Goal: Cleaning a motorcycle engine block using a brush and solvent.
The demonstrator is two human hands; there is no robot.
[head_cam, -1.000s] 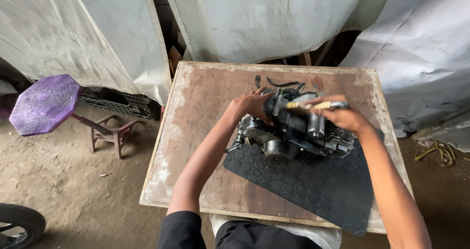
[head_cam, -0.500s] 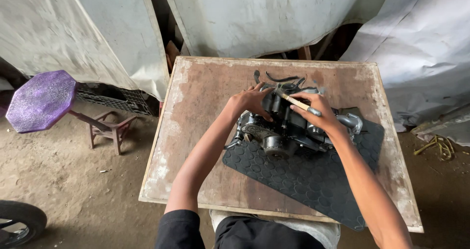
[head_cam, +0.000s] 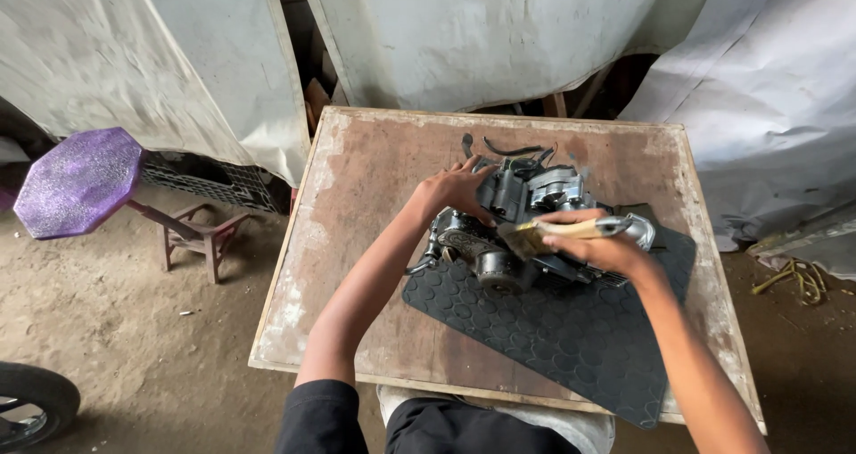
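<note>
Head view: a small grey metal engine block [head_cam: 526, 227] is sitting on a black studded rubber mat [head_cam: 571, 329], which is lying across the near right part of a worn wooden table [head_cam: 357, 267]. The left hand [head_cam: 455, 189] is resting on the far left side of the engine, its fingers curled loosely over the casing and bracing it rather than clamping it. The right hand [head_cam: 602, 249] is closing its fingers around the pale handle of a brush [head_cam: 557, 233], whose bristle end is pointing left and touching the top of the casing. The engine is appearing heavy and rigid, a cast body with fins, bosses and a round side cover; its surfaces are looking dull and possibly oily, so it is likely slippery where smooth. It is best taken with both hands on the solid casing edges or underneath, not by the thin levers and black cables [head_cam: 513, 148] trailing at its far side. The mat is probably keeping it from sliding. To the left, on the dirt floor, a purple octagonal stool [head_cam: 78, 179] is standing well apart from the table; pale tarpaulins [head_cam: 481, 35] are hanging behind.
</note>
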